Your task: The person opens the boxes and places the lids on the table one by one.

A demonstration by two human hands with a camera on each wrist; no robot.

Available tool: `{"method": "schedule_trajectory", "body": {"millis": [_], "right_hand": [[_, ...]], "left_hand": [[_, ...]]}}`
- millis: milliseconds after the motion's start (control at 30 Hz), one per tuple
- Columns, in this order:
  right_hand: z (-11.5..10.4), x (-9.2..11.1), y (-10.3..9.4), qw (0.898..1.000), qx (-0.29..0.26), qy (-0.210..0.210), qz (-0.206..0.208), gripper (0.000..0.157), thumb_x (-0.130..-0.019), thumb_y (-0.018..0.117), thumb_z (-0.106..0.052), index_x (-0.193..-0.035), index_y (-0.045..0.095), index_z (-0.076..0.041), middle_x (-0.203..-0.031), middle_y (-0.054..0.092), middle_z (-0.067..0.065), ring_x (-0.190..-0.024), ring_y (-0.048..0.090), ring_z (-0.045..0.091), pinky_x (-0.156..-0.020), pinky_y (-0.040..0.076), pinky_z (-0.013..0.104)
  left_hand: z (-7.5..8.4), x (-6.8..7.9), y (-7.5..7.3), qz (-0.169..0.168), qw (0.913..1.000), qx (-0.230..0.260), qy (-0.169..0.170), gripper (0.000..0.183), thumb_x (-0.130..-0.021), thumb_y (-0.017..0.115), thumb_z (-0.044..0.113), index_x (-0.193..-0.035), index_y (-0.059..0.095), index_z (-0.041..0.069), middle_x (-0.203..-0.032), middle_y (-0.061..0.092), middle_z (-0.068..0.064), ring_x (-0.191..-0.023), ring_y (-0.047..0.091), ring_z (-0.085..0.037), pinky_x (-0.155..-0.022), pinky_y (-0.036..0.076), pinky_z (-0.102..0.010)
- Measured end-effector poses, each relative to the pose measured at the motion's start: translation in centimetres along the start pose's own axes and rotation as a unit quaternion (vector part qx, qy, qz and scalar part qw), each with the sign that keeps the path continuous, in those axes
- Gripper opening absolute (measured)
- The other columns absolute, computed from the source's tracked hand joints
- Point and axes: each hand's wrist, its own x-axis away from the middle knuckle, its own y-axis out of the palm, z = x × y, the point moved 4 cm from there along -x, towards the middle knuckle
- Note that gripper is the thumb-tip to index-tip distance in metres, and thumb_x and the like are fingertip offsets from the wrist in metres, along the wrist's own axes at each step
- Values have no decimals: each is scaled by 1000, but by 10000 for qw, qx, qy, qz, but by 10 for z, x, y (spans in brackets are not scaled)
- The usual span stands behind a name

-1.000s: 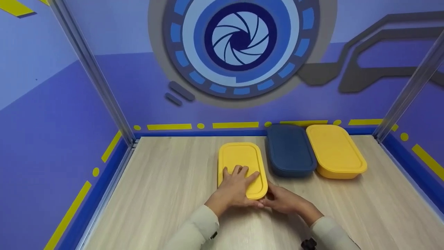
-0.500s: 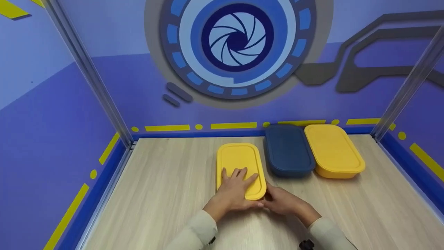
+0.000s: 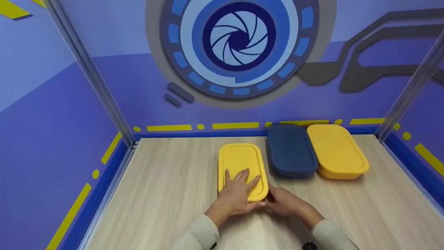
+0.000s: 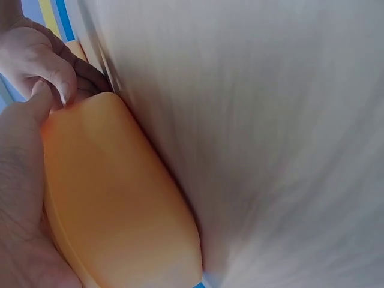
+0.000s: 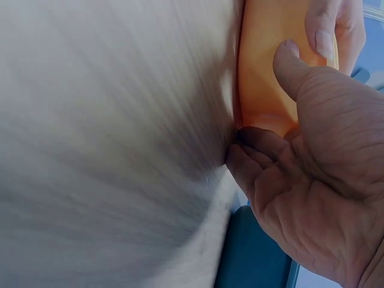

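1. Blue-and-purple printed walls (image 3: 138,86), with metal posts (image 3: 91,69) at the corners, stand around a pale wooden table (image 3: 166,173).
2. On this table, near its middle, lies the nearest yellow box (image 3: 239,156), flat, with its lid on.
3. Left hand (image 3: 236,194) rests on the lid with spread fingers, not clenched; its thumb lies along the near edge of the box.
4. Right hand (image 3: 284,201) grips the near right corner of the same box, with fingers curled at the bottom and thumb against the near side.
5. Both thumb tips are very close; whether they touch, I cannot tell.
6. To the right, near the back wall, one dark blue box (image 3: 292,149) and another yellow box (image 3: 338,149) lie side by side, both lidded.
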Motion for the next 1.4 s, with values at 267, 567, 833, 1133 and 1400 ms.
{"method": "schedule_trajectory", "body": {"millis": [267,567,833,1133,1400], "right_hand": [[-1,1,-2,9995,190,-254,59,89,-98,70,-60,-163,38,-6,-132,74,13,-113,69,16,-96,58,41],[-2,-2,2,9999,65,-87,15,93,-96,74,-57,-164,36,-7,-134,73,13,-109,67,14,-96,57,41],[-8,-7,12,10000,27,-3,-22,94,-95,75,-58,-165,36,-8,-129,74,10,-104,65,13,-94,57,40],[-4,-1,7,10000,-8,27,60,97,-95,76,-58,-166,33,-8,-140,71,12,-116,68,17,-102,57,46],[-1,3,4,9999,83,-50,143,98,-94,76,-60,-166,33,-8,-137,72,11,-110,67,13,-95,58,39]], "left_hand": [[4,-1,1,137,9991,-370,127,85,-98,35,85,-168,34,37,-173,38,-13,-160,39,-30,-122,27,-79],[-1,2,2,84,9996,-226,112,89,-96,36,88,-168,34,36,-174,37,-14,-160,39,-32,-122,26,-79],[-8,10,4,-22,9996,-265,-21,90,-93,41,89,-167,34,38,-174,36,-13,-161,38,-32,-123,24,-78],[-1,5,4,48,9995,-300,38,88,-95,37,88,-168,34,38,-174,37,-13,-160,39,-31,-123,26,-78],[4,3,4,104,9993,-349,72,88,-96,33,88,-168,33,38,-174,37,-13,-160,39,-31,-123,28,-77]]}}
